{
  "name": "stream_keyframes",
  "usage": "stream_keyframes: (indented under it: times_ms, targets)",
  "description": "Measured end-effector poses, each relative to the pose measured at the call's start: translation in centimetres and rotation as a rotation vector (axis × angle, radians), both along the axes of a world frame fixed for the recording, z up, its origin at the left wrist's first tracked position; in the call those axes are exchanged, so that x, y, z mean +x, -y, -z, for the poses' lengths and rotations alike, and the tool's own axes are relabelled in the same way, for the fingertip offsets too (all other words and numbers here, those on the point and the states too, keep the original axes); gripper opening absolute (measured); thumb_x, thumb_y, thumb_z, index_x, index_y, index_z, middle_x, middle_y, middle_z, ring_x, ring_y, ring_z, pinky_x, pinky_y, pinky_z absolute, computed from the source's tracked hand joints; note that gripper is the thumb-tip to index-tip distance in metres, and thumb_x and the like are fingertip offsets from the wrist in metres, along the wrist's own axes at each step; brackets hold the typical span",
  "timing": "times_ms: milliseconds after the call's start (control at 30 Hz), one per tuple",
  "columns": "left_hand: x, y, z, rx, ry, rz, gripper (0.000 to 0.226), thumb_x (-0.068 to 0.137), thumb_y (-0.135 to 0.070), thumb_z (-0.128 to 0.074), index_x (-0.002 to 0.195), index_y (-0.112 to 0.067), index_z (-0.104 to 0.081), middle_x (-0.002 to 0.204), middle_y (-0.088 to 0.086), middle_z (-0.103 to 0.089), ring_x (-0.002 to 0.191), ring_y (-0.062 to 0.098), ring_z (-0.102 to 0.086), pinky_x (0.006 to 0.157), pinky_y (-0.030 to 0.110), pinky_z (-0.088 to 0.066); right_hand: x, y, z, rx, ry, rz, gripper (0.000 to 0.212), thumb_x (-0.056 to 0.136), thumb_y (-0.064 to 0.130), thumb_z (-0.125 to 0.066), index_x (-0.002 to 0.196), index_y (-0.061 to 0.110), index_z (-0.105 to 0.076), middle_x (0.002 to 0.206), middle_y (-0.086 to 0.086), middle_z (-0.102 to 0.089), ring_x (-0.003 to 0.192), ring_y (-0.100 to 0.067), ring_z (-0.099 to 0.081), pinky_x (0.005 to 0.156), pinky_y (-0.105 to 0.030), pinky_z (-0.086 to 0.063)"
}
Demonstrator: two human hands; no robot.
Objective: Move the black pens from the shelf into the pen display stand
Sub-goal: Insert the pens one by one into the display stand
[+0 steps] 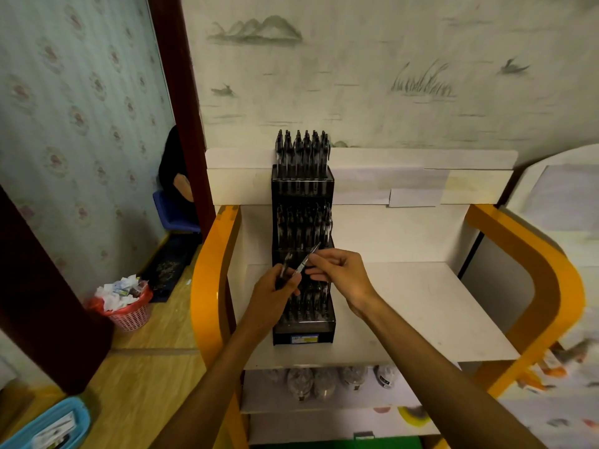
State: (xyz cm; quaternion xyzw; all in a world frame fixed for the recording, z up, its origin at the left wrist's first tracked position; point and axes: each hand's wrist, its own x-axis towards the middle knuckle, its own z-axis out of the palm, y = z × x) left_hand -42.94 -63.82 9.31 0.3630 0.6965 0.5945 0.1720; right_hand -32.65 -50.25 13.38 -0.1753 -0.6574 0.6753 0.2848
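Both hands' fingers (293, 280) curled, pinching.

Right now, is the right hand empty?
No: the right hand pinches a black pen that slants up over the pen display stand, while the left hand grips more pens.

A home room: papered walls (389, 76) (ink landscapes), full wastebasket (124, 306).

- Pink waste basket (129, 314) stood on the wood floor at left, heaped with crumpled paper.
- Blue tray (48, 426) sat at lower left corner.
- Blue chair (173, 210) stood beyond the dark doorframe (181, 102).
- Bottles (324, 380) lined the lower shelf.
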Motion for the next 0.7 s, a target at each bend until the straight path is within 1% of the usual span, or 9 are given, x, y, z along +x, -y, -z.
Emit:
stream_keyframes:
  times_ms: [100, 167, 300, 367, 400, 467, 567, 633, 700]
  targets:
    - [0.0, -0.2, -0.1, -0.028, -0.028, 0.022, 0.015, 0.101, -0.030, -0.054, 0.100, -0.020, -0.065, 0.077, -0.004, -0.066, 0.061, -0.002, -0.055, 0.062, 0.017, -0.042, 0.0, -0.1, 0.2, -0.086, -0.030, 0.019, 0.024, 0.090, 0.012, -0.070, 0.109, -0.001, -0.070, 0.094, -0.016, -0.076, 0.083, -0.027, -0.074, 0.073, -0.028, -0.060]
    - [-0.1, -0.2, 0.0, -0.046, -0.042, 0.034, 0.017, 0.102, -0.029, -0.052, 0.101, -0.021, -0.067, 0.077, -0.004, -0.065, 0.059, -0.001, -0.053, 0.059, 0.017, -0.041, -0.1, -0.3, 0.3, -0.083, -0.037, 0.021, 0.022, 0.090, 0.012, -0.070, 0.106, -0.002, -0.071, 0.093, -0.017, -0.075, 0.080, -0.026, -0.074, 0.072, -0.028, -0.060]
    - [-0.2, -0.1, 0.0, -0.085, -0.094, -0.027, 0.022, 0.105, -0.028, -0.046, 0.099, -0.021, -0.066, 0.087, -0.009, -0.064, 0.077, 0.000, -0.059, 0.065, 0.009, -0.042, 0.0, -0.9, 0.4, -0.087, -0.059, 0.066, 0.019, 0.091, 0.011, -0.068, 0.102, -0.004, -0.072, 0.090, -0.018, -0.075, 0.076, -0.024, -0.073, 0.072, -0.027, -0.060]
    - [-0.4, 0.0, 0.0, -0.096, -0.128, -0.070, 0.023, 0.105, -0.030, -0.045, 0.093, -0.023, -0.063, 0.085, -0.008, -0.061, 0.077, 0.008, -0.058, 0.063, 0.013, -0.041, 0.1, -1.5, 0.5, -0.093, -0.065, 0.100, 0.019, 0.093, 0.009, -0.065, 0.101, -0.007, -0.071, 0.087, -0.018, -0.074, 0.072, -0.022, -0.073, 0.070, -0.026, -0.060]
    - [-0.6, 0.1, 0.0, -0.103, -0.174, -0.098, 0.023, 0.105, -0.032, -0.044, 0.089, -0.028, -0.060, 0.082, -0.008, -0.060, 0.074, 0.007, -0.057, 0.062, 0.015, -0.039, 0.2, -1.8, 0.6, -0.072, -0.052, 0.118, 0.018, 0.093, 0.008, -0.064, 0.100, -0.008, -0.071, 0.085, -0.017, -0.074, 0.070, -0.020, -0.072, 0.069, -0.025, -0.060]
    - [-1.0, 0.4, 0.0, -0.113, -0.243, -0.139, 0.023, 0.105, -0.037, -0.044, 0.084, -0.035, -0.054, 0.071, -0.011, -0.058, 0.062, 0.002, -0.055, 0.057, 0.017, -0.039, 0.4, -2.4, 1.0, 0.025, 0.011, 0.162, 0.016, 0.094, 0.006, -0.063, 0.097, -0.007, -0.071, 0.079, -0.012, -0.074, 0.066, -0.018, -0.071, 0.067, -0.025, -0.060]
    - [-1.5, 1.0, 0.0, -0.081, -0.276, -0.152, 0.027, 0.104, -0.035, -0.048, 0.077, -0.033, -0.046, 0.056, -0.013, -0.054, 0.048, 0.003, -0.050, 0.046, 0.015, -0.035, 0.8, -3.0, 1.6, 0.279, 0.142, 0.245, 0.014, 0.094, 0.005, -0.064, 0.083, -0.002, -0.071, 0.069, -0.012, -0.070, 0.061, -0.013, -0.067, 0.066, -0.024, -0.058]
    - [-1.8, 1.1, -0.1, -0.069, -0.292, -0.163, 0.029, 0.103, -0.030, -0.052, 0.076, -0.028, -0.043, 0.054, -0.016, -0.054, 0.046, 0.003, -0.050, 0.044, 0.014, -0.034, 1.0, -3.1, 2.1, 0.471, 0.215, 0.283, 0.019, 0.093, 0.008, -0.066, 0.076, -0.001, -0.068, 0.067, -0.017, -0.065, 0.059, -0.012, -0.062, 0.065, -0.020, -0.053]
    - [-2.0, 1.0, -0.2, -0.054, -0.273, -0.168, 0.032, 0.103, -0.025, -0.054, 0.073, -0.026, -0.043, 0.052, -0.017, -0.053, 0.045, 0.002, -0.050, 0.044, 0.013, -0.035, 1.0, -3.2, 2.5, 0.623, 0.280, 0.300, 0.020, 0.093, 0.012, -0.066, 0.077, 0.002, -0.069, 0.066, -0.013, -0.065, 0.062, -0.018, -0.062, 0.067, -0.024, -0.051]
